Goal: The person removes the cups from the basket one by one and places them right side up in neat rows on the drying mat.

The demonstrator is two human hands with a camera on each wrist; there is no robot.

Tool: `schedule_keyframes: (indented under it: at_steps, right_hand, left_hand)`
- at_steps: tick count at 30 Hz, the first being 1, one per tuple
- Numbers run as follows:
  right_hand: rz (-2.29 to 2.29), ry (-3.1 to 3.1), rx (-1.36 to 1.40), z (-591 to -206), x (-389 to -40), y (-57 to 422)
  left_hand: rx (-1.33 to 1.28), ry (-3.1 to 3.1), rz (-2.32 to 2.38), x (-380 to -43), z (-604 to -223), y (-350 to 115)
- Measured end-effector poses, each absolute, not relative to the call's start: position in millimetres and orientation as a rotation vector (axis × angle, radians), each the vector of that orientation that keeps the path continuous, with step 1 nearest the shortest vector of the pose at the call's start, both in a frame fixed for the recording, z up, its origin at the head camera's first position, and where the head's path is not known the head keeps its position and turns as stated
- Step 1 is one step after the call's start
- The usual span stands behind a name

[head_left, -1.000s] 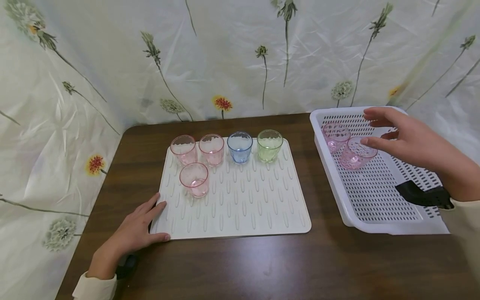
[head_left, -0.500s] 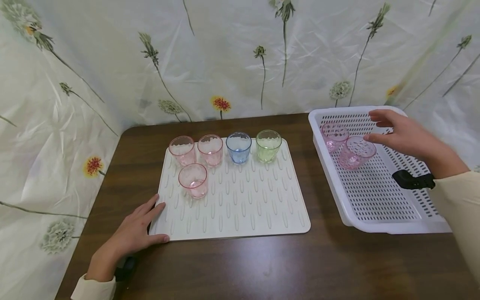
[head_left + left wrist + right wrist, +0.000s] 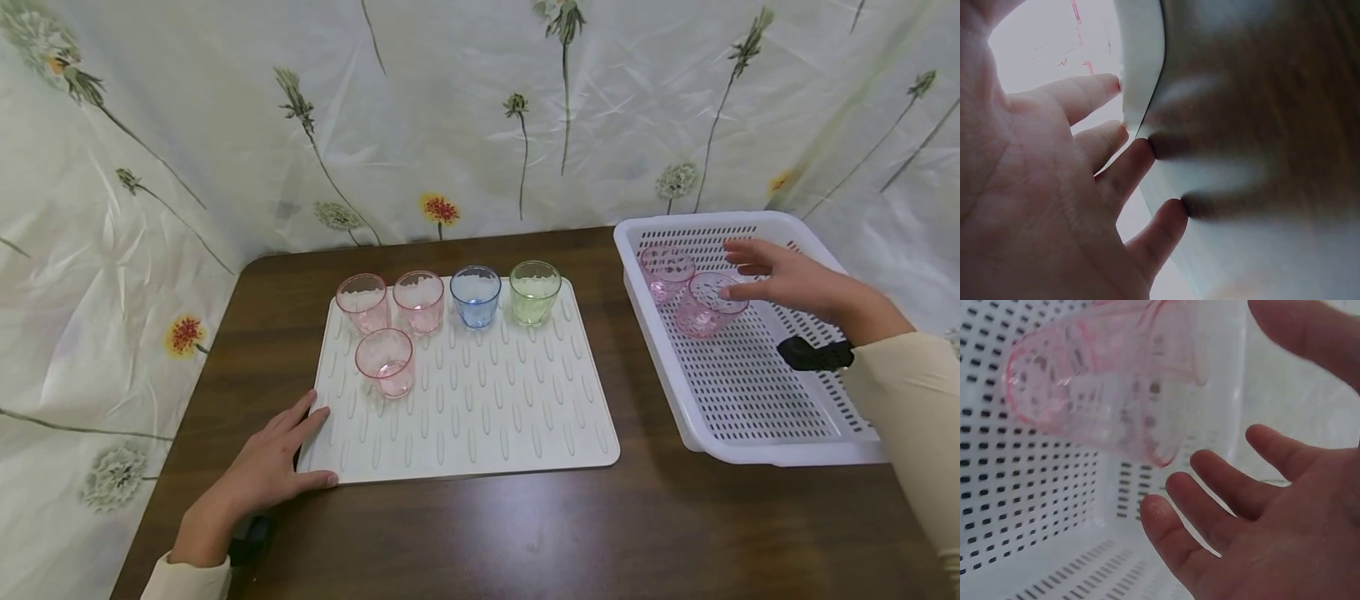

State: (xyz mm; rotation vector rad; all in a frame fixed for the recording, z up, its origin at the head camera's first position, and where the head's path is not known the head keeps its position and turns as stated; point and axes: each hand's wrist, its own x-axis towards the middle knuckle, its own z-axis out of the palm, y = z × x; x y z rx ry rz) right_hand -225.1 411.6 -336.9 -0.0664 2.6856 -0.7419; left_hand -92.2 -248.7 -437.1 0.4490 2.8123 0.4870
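My left hand (image 3: pixel 270 462) rests at the left edge of a white ridged drying mat (image 3: pixel 487 425), its fingers spread; in the left wrist view the fingertips (image 3: pixel 1169 215) meet the mat's edge and the tabletop. Over a white perforated basket (image 3: pixel 701 437), my right hand (image 3: pixel 795 283) is spread with thumb and fingers apart, holding nothing. Its thumb overlaps the rim of a pink glass (image 3: pixel 705 317) in the head view. The right wrist view shows a pink glass (image 3: pixel 1085 381) just beyond the spread fingers. Another pink glass (image 3: pixel 663 279) stands beside it in the basket's back left corner.
On the mat's back row stand two pink glasses (image 3: pixel 365 308) (image 3: pixel 420 307), a blue glass (image 3: pixel 477 302) and a green glass (image 3: pixel 534 300). One more pink glass (image 3: pixel 390 371) stands in front of them. A flower-printed sheet (image 3: pixel 450 108) hangs behind the dark wooden table (image 3: pixel 525 542).
My right hand has shifted over the basket, its forearm coming further into view, and stays by the nearer pink glass. My left hand keeps its place on the mat.
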Motion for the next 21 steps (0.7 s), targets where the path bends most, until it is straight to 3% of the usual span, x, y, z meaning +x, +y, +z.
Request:
schedule_keyframes:
  at_steps: [21]
  right_hand:
    - [-0.737,2.532,-0.131,-365,-228,420]
  left_hand:
    - [0.446,2.806,0.481,-92,-435,-247]
